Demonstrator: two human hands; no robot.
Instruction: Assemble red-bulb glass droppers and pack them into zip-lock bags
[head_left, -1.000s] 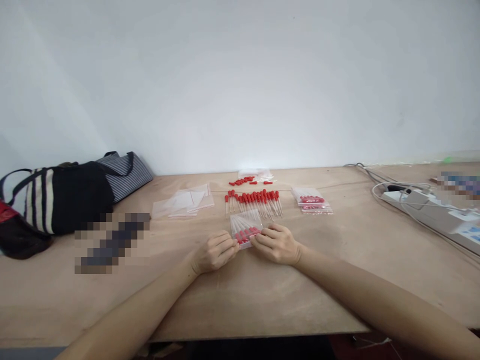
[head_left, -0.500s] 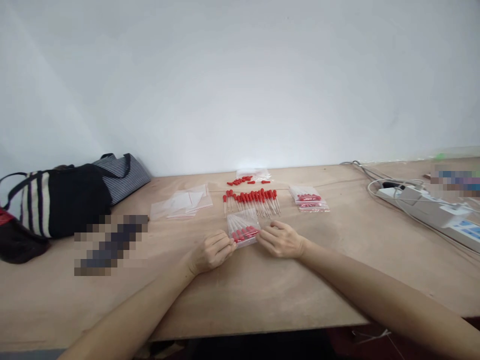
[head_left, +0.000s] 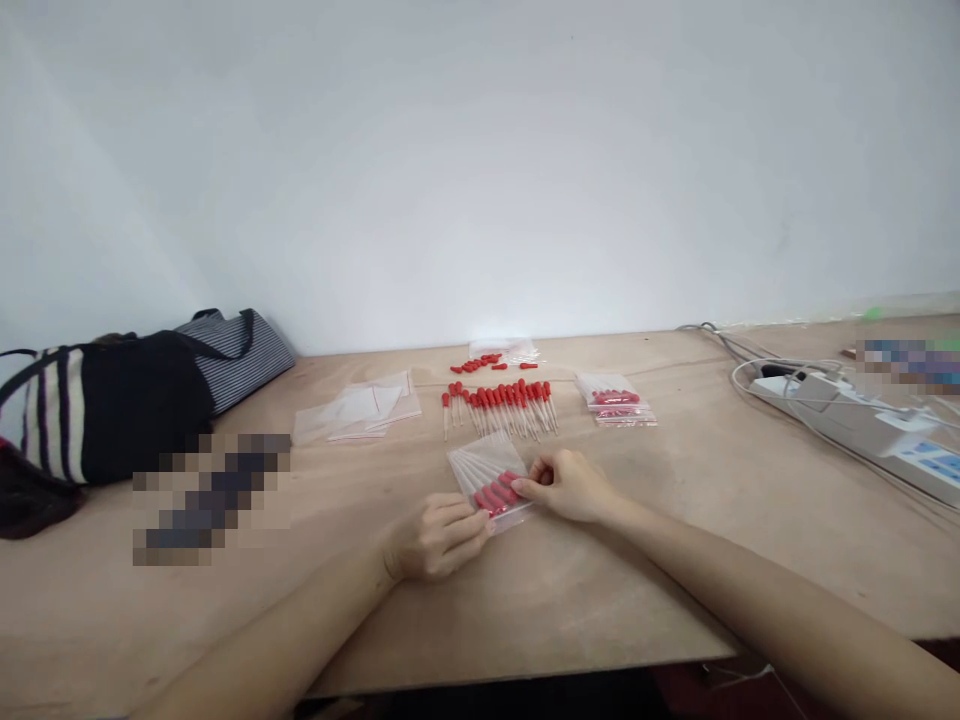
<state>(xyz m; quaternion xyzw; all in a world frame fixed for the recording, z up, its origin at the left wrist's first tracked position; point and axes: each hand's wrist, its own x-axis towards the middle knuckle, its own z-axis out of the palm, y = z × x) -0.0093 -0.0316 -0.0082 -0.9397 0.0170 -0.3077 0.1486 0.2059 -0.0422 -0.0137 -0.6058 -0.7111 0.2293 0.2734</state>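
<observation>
Between my hands is a clear zip-lock bag with several red-bulbed droppers inside, their bulbs toward me. My left hand pinches the bag's near left corner. My right hand grips its right edge, thumb on top close to a red bulb. Just beyond lies a row of loose droppers with red bulbs and thin pale stems pointing toward me. Filled bags of droppers are stacked to the right of the row. Flat, unfilled zip-lock bags overlap to its left.
Loose red rubber bulbs and a clear bag lie near the wall. A black bag with white stripes and a blurred dark object are on the left. A white power strip with cables sits on the right.
The held bag has come slightly nearer to me and turned, its near end swinging right. My right thumb now presses on top of the bag; my left hand has moved nearer with it.
</observation>
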